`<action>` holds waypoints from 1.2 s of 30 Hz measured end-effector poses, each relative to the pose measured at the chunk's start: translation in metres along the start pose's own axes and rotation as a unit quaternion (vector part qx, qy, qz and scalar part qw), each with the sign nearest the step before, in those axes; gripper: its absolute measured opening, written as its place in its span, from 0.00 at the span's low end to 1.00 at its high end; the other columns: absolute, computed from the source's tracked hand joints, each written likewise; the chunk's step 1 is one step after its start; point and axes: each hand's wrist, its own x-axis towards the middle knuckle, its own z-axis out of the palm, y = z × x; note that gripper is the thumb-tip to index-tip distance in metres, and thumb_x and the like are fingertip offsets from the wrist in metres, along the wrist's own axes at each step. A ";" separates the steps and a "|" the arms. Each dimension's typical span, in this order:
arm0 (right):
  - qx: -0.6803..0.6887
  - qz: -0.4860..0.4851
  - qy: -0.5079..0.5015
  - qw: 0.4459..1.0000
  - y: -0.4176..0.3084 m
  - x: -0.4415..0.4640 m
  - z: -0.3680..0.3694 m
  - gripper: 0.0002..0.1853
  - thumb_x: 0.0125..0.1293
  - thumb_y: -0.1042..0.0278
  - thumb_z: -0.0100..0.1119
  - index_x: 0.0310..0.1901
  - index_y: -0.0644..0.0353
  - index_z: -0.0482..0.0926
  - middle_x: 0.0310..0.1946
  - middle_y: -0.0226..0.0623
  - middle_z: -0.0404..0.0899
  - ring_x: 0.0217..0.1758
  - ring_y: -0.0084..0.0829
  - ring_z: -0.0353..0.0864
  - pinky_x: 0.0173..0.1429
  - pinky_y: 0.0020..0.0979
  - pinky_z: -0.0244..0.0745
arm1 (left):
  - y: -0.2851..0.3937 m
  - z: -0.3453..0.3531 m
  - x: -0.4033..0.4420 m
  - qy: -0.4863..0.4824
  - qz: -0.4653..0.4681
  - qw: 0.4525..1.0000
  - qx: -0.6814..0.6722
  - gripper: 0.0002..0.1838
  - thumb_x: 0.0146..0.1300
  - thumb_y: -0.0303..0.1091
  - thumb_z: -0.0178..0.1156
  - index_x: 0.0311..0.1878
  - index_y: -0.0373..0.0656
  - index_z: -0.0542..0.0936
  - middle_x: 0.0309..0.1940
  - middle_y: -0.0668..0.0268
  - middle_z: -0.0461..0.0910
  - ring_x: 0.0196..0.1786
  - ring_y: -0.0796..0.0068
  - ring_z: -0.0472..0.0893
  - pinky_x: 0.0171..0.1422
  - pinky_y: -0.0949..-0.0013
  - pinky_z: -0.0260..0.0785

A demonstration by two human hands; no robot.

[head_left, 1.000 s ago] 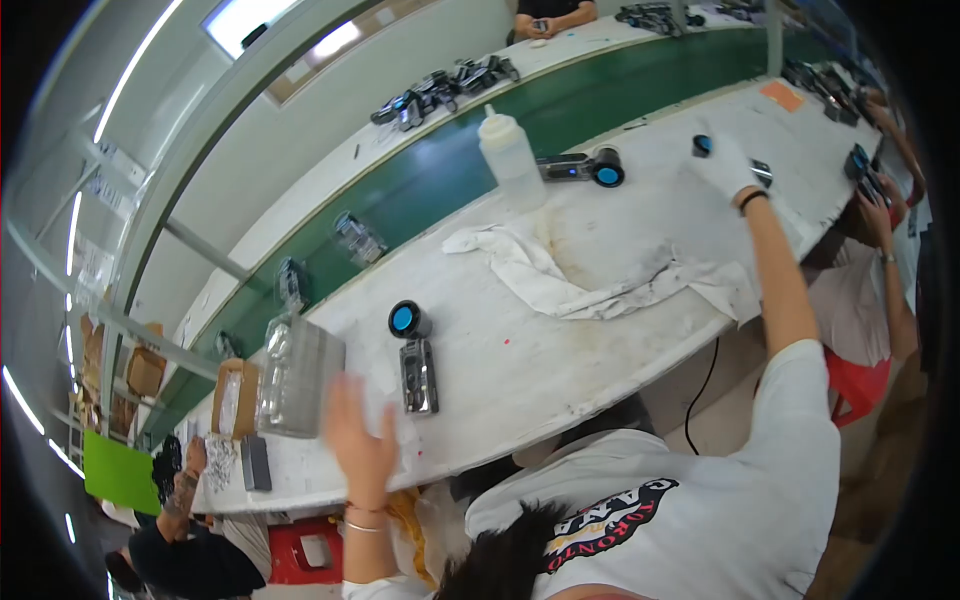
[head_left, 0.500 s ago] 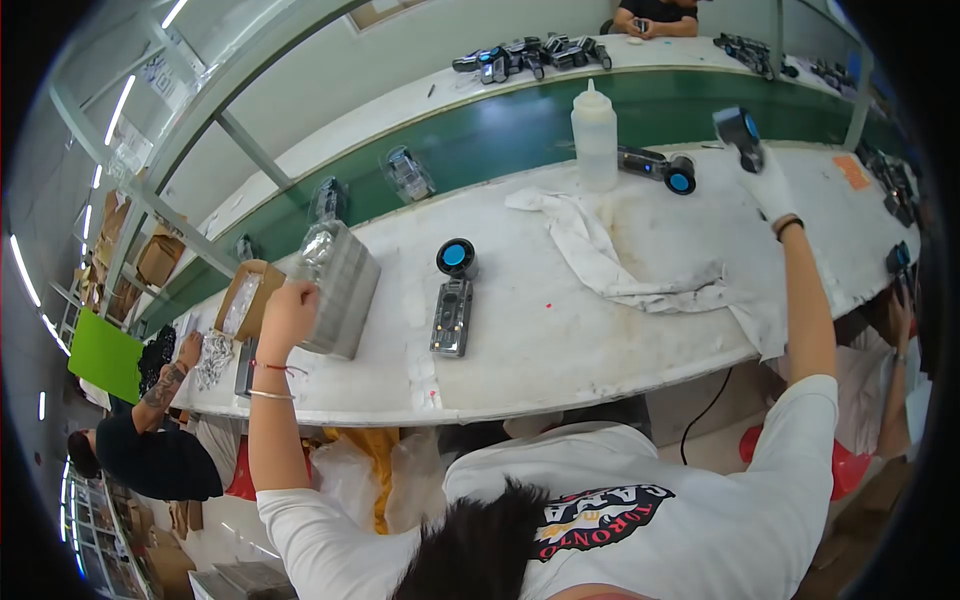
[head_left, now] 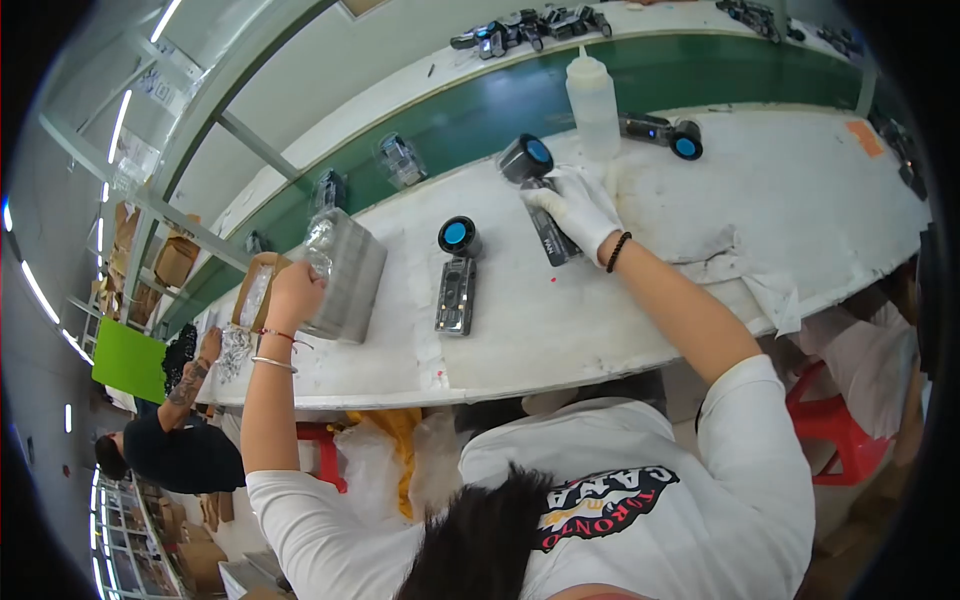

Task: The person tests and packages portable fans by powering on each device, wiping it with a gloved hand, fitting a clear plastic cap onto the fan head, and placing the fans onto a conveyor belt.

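My right hand (head_left: 580,208), in a white glove, is wrapped round a dark handheld device (head_left: 548,225) with a round blue-faced head, held over the middle of the table. My left hand (head_left: 298,294) is bare and closed at the near side of a stack of clear plastic trays (head_left: 350,285); what its fingers pinch is too small to make out. Between my hands another device (head_left: 457,295) lies on the white table, its round blue-centred head pointing away from me. A clear squeeze bottle (head_left: 594,110) stands behind my right hand.
A white cloth (head_left: 710,258) lies right of my right hand. Another device (head_left: 665,135) rests beside the bottle. Wrapped items (head_left: 401,160) sit on the green belt (head_left: 460,110). An open cardboard box (head_left: 252,290) is left of the trays. A co-worker (head_left: 185,440) is at the far left.
My right hand has brought the device from the far right to the table's middle. My left hand went from open to closed by the trays. The view has shifted.
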 end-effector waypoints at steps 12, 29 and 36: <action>0.087 0.000 0.004 0.996 0.035 -0.013 0.017 0.27 0.39 0.62 0.73 0.46 0.55 0.78 0.44 0.39 0.77 0.52 0.38 0.71 0.58 0.34 0.67 | 0.026 -0.049 -0.011 0.200 -0.016 0.979 -0.036 0.11 0.54 0.32 0.62 0.25 0.40 0.70 0.21 0.61 0.74 0.28 0.57 0.75 0.33 0.57 0.65; 0.175 0.166 -0.094 0.966 0.024 -0.019 0.006 0.23 0.50 0.57 0.70 0.42 0.64 0.75 0.35 0.36 0.79 0.39 0.31 0.78 0.47 0.31 0.72 | 0.123 0.012 -0.058 -0.221 0.342 0.881 -0.240 0.41 0.48 0.36 0.71 0.67 0.47 0.65 0.73 0.52 0.50 0.75 0.51 0.52 0.74 0.55 0.47; 0.203 0.093 -0.060 0.973 0.041 -0.019 0.022 0.36 0.47 0.64 0.72 0.57 0.63 0.66 0.52 0.42 0.69 0.56 0.34 0.69 0.60 0.32 0.66 | 0.157 0.062 -0.016 -0.093 0.347 0.927 -0.107 0.37 0.49 0.33 0.67 0.65 0.47 0.67 0.70 0.44 0.54 0.69 0.45 0.60 0.67 0.49 0.58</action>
